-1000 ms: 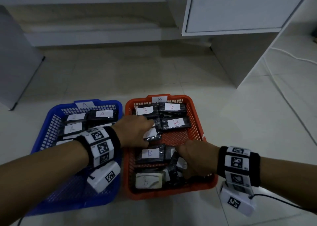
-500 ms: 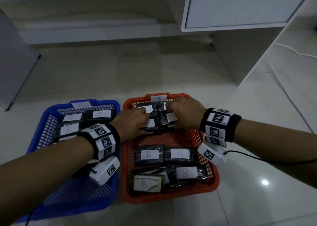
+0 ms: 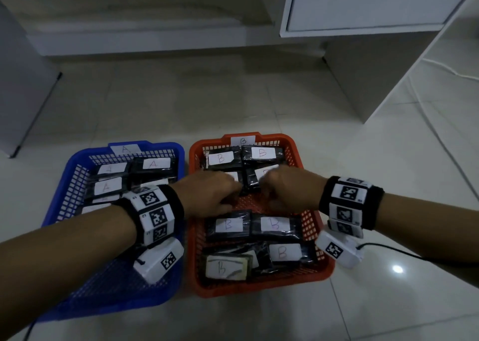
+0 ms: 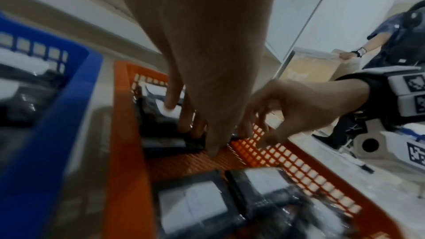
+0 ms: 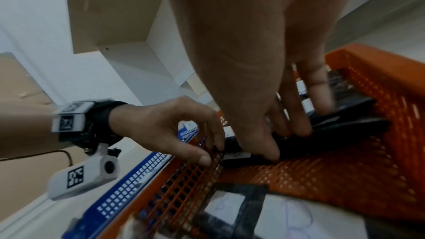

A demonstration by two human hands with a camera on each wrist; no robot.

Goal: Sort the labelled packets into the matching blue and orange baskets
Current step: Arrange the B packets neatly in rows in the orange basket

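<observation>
Head view: blue basket [image 3: 75, 185] holds A packets [image 3: 153, 165]; orange basket [image 3: 311, 226] holds B packets [image 3: 228, 225]. My left hand [image 3: 210, 195] and right hand [image 3: 287, 190] hide their grips.
Left wrist view: left fingertips rest on a mid-basket packet [image 4: 158, 121]; I cannot tell whether they grip it.
Right wrist view: right fingers and thumb pinch a black packet [image 5: 340, 130].

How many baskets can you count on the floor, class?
2. The blue basket, tagged A, sits on the left; the orange basket, tagged B, sits beside it on the right. No others show. More could lie out of view.
</observation>
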